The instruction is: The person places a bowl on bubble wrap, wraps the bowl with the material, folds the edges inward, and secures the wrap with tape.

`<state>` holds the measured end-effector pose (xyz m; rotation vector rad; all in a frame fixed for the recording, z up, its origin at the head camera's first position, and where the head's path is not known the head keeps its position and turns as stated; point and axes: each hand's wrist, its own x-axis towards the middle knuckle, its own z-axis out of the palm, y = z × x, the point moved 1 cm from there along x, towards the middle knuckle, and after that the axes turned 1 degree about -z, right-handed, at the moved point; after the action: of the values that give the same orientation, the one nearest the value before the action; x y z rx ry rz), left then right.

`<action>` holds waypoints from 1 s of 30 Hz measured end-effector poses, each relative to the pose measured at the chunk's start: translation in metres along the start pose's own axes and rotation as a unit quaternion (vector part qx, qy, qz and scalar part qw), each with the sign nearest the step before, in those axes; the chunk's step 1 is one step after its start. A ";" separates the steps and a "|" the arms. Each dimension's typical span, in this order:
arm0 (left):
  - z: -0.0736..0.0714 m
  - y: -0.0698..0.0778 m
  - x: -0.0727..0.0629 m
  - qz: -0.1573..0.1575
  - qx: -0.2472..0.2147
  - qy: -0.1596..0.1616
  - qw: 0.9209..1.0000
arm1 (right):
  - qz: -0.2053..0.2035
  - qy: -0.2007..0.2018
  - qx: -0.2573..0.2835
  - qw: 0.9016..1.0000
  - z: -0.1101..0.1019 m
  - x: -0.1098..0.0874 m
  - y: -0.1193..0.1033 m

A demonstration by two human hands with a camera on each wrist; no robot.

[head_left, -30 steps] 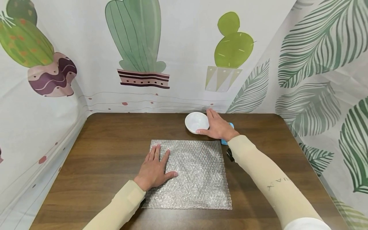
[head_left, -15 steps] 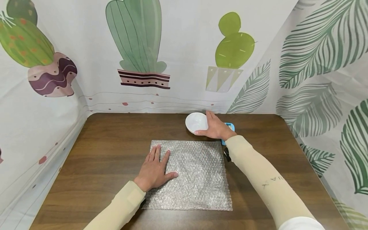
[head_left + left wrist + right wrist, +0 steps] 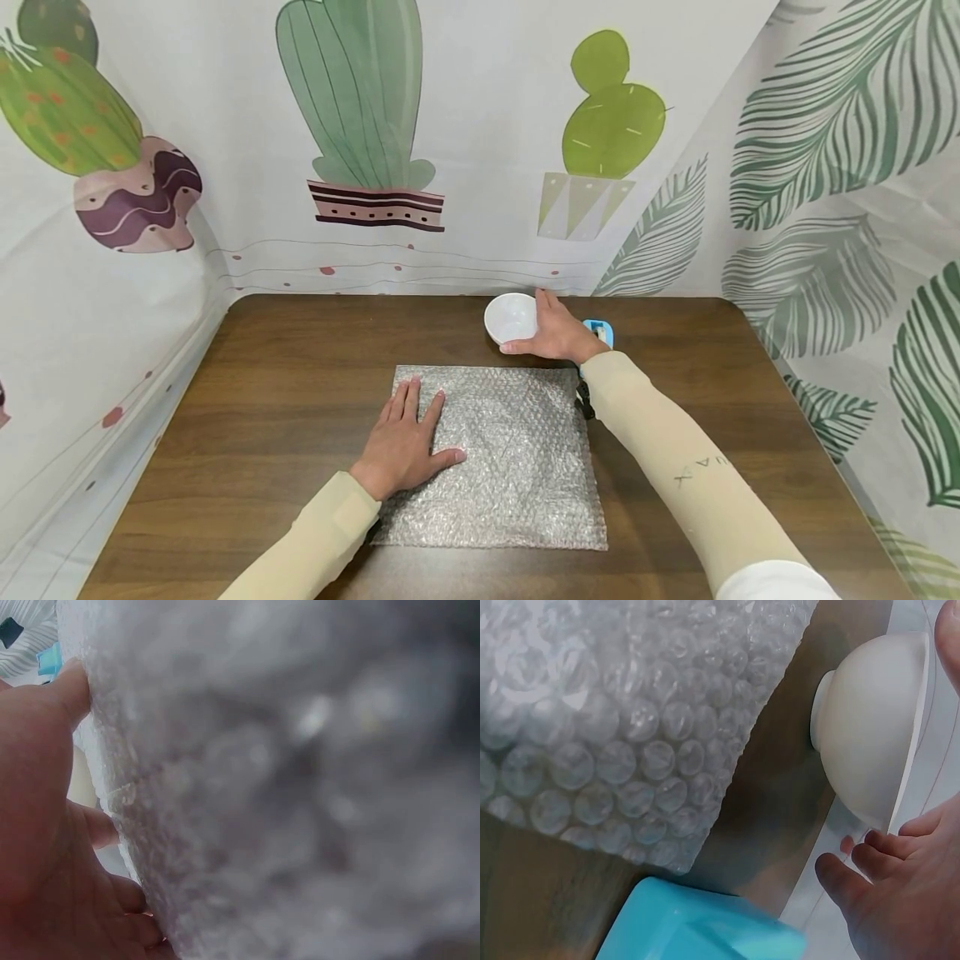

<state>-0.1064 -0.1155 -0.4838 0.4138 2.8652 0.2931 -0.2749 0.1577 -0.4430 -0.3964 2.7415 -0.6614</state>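
Note:
A sheet of bubble wrap [image 3: 517, 467] lies flat on the wooden table. My left hand [image 3: 399, 450] rests on its left part, fingers spread and thumb pointing right. Beyond the far edge of the wrap stands a white bowl [image 3: 510, 317], upright. My right hand [image 3: 558, 333] reaches to the bowl's right side, thumb near the front of the rim and fingers at the back. In the right wrist view the bowl [image 3: 877, 720] shows its foot and outer wall, with the fingertips [image 3: 840, 877] right at the rim. Bubble wrap [image 3: 262, 787] fills most of the left wrist view, blurred.
A light-blue plastic object [image 3: 600, 331], partly hidden under my right forearm, lies right of the bowl; the right wrist view shows its rounded blue body [image 3: 682, 922]. A patterned cloth [image 3: 480, 167] hangs behind the table [image 3: 300, 350], close to its back edge.
My right hand has shifted slightly left over the bowl's rim, and its forearm has swung left, uncovering more of the blue object. The left hand, wrap and bowl stay in place.

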 end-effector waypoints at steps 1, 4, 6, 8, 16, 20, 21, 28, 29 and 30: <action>0.000 0.000 0.000 0.000 0.000 0.001 1.000 | 0.001 -0.001 0.001 1.000 0.000 0.001 -0.001; -0.001 -0.001 0.000 -0.003 0.005 0.001 1.000 | 0.000 0.000 0.008 1.000 0.001 0.004 -0.003; -0.002 -0.001 0.000 -0.003 0.006 0.003 1.000 | -0.004 0.005 0.011 1.000 0.002 0.006 -0.004; -0.001 -0.001 0.000 -0.001 0.009 0.001 1.000 | -0.004 0.006 0.009 1.000 0.003 0.006 -0.003; 0.001 -0.002 -0.001 0.004 0.002 0.005 1.000 | -0.005 0.004 -0.001 1.000 0.009 0.009 -0.002; 0.001 -0.002 -0.002 -0.001 0.002 0.005 1.000 | -0.002 0.006 -0.003 1.000 0.012 0.011 -0.003; 0.001 -0.002 -0.003 -0.001 0.001 0.005 1.000 | 0.000 0.005 -0.005 1.000 0.012 0.012 -0.003; 0.001 -0.001 -0.001 0.001 0.000 0.009 1.000 | 0.015 0.004 -0.002 1.000 0.013 0.012 -0.004; 0.001 -0.001 -0.001 0.002 0.000 0.009 1.000 | 0.017 0.005 0.000 1.000 0.013 0.012 -0.005; 0.001 -0.001 -0.001 0.003 0.000 0.010 1.000 | 0.019 0.006 0.003 1.000 0.013 0.011 -0.005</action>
<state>-0.1055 -0.1164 -0.4851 0.4208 2.8832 0.2994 -0.2801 0.1448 -0.4544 -0.3391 2.7514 -0.6639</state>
